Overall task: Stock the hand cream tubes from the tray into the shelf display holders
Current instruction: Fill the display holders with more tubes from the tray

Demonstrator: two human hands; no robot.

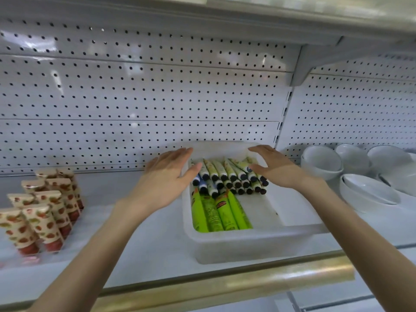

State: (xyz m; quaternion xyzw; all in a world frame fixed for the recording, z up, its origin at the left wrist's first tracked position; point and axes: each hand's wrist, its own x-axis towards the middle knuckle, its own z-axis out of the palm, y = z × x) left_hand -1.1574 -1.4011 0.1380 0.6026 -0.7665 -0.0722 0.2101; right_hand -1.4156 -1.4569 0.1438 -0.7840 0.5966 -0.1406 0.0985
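Hand cream tubes [225, 176] lie packed in the white tray [247, 243] on the shelf [146, 235], so the stocking looks like it is only starting. The next move, I think, is to pinch one tube and carry it toward nine o'clock, where spotted tubes [45, 212] already stand. The left grip [166, 174] rests flat on the tray's ten o'clock rim and the right grip [278, 170] is at its two o'clock corner, both with fingers straight and apart, holding nothing.
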